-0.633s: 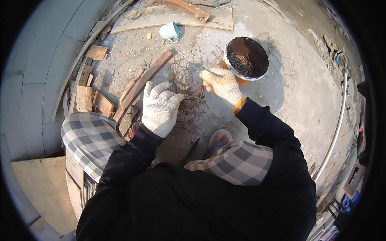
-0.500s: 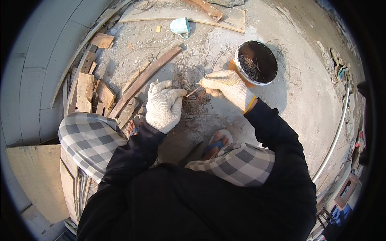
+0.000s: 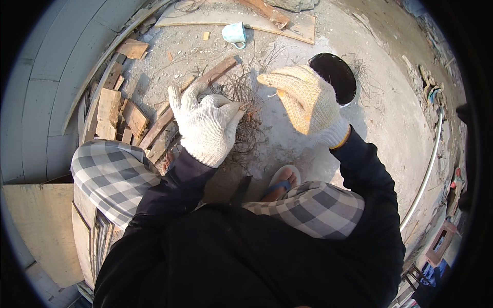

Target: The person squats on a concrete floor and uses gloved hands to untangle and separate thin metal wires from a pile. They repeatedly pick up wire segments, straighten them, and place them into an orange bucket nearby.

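My left hand [image 3: 206, 126], in a white knit glove, is closed in a pinch, thumb and forefinger together and the other fingers raised. Whatever is between its fingertips is too small to make out. Right beside it lies a tangle of thin rusty wires [image 3: 250, 128] on the ground. My right hand [image 3: 307, 100], in a matching glove with a yellow cuff edge, is lifted with its fingers pressed together. Its fingertips hide anything they hold. Behind that hand stands a bucket [image 3: 343, 77] with a dark inside, partly covered by the glove.
A long wooden bar [image 3: 215, 72] lies left of the wires, near broken wood pieces [image 3: 109, 115] along the wall. Farther off are a pale blue mug [image 3: 234, 34] on its side and a flat board [image 3: 205, 19]. A white pipe [image 3: 427, 177] runs along the right.
My right hand has risen and turned, now covering part of the bucket; the thin stick-like piece at its fingertips no longer shows. My left hand has lifted slightly, its fingers more raised.
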A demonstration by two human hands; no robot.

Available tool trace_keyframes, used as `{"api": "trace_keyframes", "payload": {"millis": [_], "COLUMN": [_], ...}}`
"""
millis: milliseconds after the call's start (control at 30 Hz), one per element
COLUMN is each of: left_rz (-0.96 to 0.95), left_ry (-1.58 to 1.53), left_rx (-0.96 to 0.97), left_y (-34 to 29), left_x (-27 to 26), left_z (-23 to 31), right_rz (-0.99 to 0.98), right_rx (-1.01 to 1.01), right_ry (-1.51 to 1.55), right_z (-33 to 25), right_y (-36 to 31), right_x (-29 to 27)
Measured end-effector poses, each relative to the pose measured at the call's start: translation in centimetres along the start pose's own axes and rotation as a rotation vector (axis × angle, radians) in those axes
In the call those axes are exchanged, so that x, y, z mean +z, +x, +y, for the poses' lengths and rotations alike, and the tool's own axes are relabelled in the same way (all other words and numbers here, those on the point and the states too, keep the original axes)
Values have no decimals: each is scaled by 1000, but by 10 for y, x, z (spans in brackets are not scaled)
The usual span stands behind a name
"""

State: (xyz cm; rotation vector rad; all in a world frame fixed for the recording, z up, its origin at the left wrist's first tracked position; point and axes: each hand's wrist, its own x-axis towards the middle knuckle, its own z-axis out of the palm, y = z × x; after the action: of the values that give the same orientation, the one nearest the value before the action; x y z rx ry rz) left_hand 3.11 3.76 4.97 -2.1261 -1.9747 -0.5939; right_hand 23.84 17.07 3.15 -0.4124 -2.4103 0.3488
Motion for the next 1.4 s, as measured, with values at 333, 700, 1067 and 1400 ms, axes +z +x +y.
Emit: {"api": "trace_keyframes", "payload": {"millis": [333,700,1067,1400], "left_rz": [-45,-245,-157,-121], "left_ry": [-410,-1250,-853,-872], "left_rx": [-118,-792,-390,-489], "left_y": [1,-27,-21,-27], "left_x": [5,48,23,26], "left_z": [-11,-47,-8,7], "right_rz": [-31,-259,9,-226], "right_rx": [10,304,259,641], "right_ry": [-189,132,163,550], "right_z": [-3,4,-21,-55], "right_y": [7,-81,-11,-32], "right_x": [35,91,14,40]}}
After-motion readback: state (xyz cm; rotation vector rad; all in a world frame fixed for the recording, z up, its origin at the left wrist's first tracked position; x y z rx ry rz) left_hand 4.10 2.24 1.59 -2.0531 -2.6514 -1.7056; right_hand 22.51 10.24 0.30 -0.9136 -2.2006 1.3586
